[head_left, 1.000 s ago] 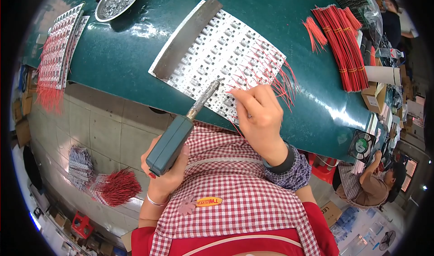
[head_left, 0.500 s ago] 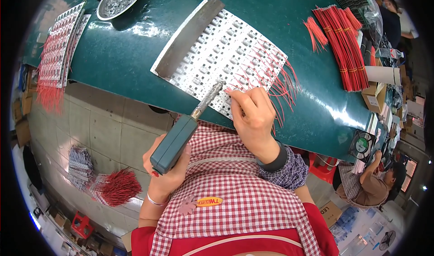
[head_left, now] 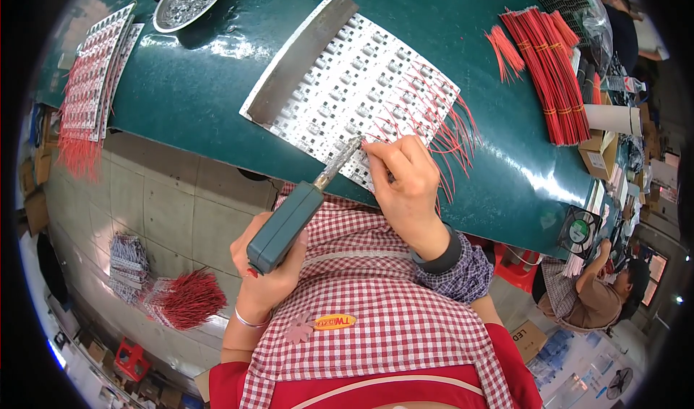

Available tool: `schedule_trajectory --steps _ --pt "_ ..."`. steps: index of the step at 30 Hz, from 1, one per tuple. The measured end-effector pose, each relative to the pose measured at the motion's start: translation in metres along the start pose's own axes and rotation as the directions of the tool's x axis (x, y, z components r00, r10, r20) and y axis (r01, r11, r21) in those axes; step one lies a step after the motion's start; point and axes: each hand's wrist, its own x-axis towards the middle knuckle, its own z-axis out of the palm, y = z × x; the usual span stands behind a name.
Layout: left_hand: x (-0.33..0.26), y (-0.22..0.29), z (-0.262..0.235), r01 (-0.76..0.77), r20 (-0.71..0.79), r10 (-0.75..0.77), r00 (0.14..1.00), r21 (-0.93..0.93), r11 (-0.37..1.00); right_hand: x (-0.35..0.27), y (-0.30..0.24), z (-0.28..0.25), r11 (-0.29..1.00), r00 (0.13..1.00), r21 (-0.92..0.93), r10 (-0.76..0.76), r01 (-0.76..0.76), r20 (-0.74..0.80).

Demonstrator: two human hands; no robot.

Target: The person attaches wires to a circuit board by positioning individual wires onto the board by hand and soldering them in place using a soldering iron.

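Observation:
My left hand (head_left: 273,282) is wrapped round the dark green body of a soldering gun (head_left: 286,228), its silvery tip angled up over the board. A white panel of small circuit boards (head_left: 340,93) lies tilted on the table, with components in rows. Thin red wires (head_left: 452,136) stick out from its right-hand rows. Against the panel, my right hand (head_left: 409,192) has thumb and forefinger pinched on a red wire end, mostly hidden by the fingers. The gun's tip reaches right beside those fingertips. Along the panel's left edge rests a dark flat metal bar (head_left: 303,58).
On the green table (head_left: 195,98) stand a metal bowl of silvery bits (head_left: 191,4), a stack of wired panels (head_left: 97,76) and bundled red wires (head_left: 546,73). A small fan (head_left: 578,230) is at the right edge. Wired bundles (head_left: 184,298) lie lower left. A co-worker (head_left: 596,293) sits at right.
The soldering gun has shifted slightly right, its tip now closer to my right fingertips. My right hand has moved a little up and left. The panel stays in place.

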Motion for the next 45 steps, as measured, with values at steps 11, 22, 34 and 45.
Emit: schedule_trajectory --steps 11,22,34,45 --pt "0.002 0.008 0.001 -0.001 -0.004 0.002 1.000 0.068 0.998 0.003 -0.002 -0.003 1.000 0.999 -0.024 0.020 -0.019 0.040" --pt "-0.016 -0.006 -0.005 0.015 -0.060 -0.015 0.998 -0.002 1.000 0.004 -0.003 -0.004 1.000 0.999 -0.018 0.011 -0.011 0.037" --pt "-0.013 -0.006 -0.003 -0.013 -0.101 0.012 0.995 -0.011 1.000 0.002 -0.006 -0.009 0.999 0.998 0.030 -0.023 0.025 -0.060" --pt "-0.021 -0.006 -0.006 0.039 -0.058 -0.040 0.997 -0.019 0.999 0.000 -0.001 -0.010 0.995 0.998 0.095 -0.036 0.032 0.050"
